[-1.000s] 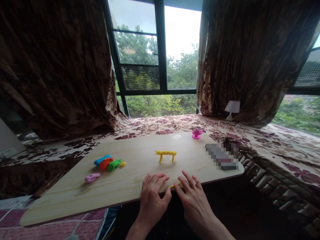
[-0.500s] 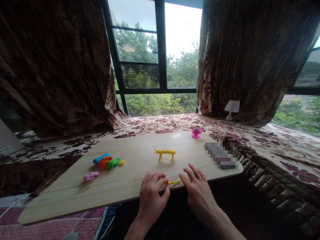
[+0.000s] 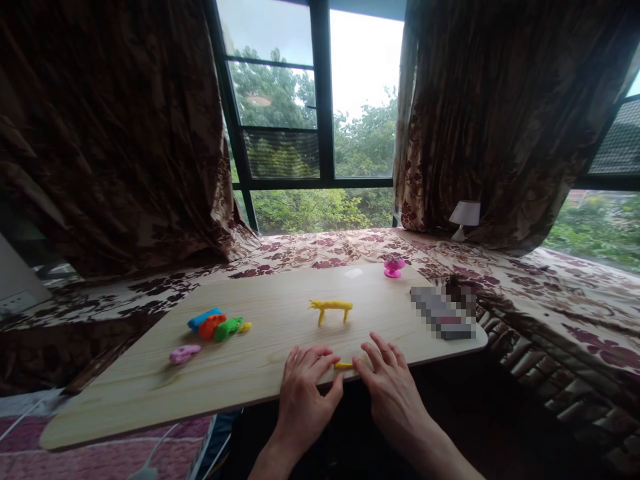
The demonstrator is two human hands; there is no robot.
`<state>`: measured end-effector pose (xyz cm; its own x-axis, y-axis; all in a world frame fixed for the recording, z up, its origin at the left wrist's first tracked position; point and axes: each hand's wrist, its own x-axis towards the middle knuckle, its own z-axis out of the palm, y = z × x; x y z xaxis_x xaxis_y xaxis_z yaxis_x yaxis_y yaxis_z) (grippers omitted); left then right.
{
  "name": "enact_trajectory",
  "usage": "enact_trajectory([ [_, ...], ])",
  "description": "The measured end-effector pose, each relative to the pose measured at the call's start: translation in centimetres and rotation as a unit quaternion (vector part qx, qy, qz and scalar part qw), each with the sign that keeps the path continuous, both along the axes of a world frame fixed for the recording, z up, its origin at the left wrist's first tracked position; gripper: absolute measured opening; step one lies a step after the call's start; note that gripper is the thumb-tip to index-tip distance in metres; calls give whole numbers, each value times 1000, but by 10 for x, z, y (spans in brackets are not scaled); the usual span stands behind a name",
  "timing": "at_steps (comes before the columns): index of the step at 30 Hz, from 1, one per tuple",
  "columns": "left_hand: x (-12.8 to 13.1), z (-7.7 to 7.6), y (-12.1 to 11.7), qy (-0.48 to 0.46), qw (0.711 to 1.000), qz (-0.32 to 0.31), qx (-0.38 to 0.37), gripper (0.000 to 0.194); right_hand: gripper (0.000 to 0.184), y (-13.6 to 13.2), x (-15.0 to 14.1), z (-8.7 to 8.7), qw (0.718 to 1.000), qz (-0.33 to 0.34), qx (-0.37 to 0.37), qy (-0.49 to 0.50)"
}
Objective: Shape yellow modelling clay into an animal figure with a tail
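Observation:
A thin yellow roll of modelling clay lies on the board near its front edge, between my two hands. My left hand rests palm down with fingers stretched out, its index fingertip at the roll's left end. My right hand has its fingers spread over the board, and one fingertip is at the roll's right end, hiding part of it. Beyond them stands a yellow clay figure with a long body and thin legs.
Blue, orange and green clay lumps and a pink piece lie left on the wooden board. A magenta clay object stands at the back, a blurred grey item at right. A small lamp is behind.
My right hand has shifted slightly left, toward my left hand, so less of the yellow roll shows between them. My left hand has barely moved.

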<state>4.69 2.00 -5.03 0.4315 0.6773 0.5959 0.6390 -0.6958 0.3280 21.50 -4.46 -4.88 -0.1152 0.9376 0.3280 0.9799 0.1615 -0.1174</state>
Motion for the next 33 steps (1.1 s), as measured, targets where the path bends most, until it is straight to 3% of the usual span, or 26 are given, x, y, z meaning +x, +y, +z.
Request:
enact_trajectory([
  [5, 1, -1, 1, -7, 1000, -3, -5, 16, 44, -7, 1, -8, 999, 10, 15, -26],
  [11, 0, -4, 4, -26, 1000, -8, -13, 11, 40, 4, -3, 0, 1000, 2, 15, -23],
  [17, 1, -5, 6, -33, 999, -13, -13, 11, 46, -4, -3, -6, 1000, 15, 5, -15],
  [27, 5, -3, 7, -35, 999, 4, -14, 13, 51, 8, 2, 9, 1000, -21, -2, 7],
  [33, 3, -4, 6, -34, 999, 2, -14, 14, 48, 3, 1, 8, 1000, 7, -21, 19],
])
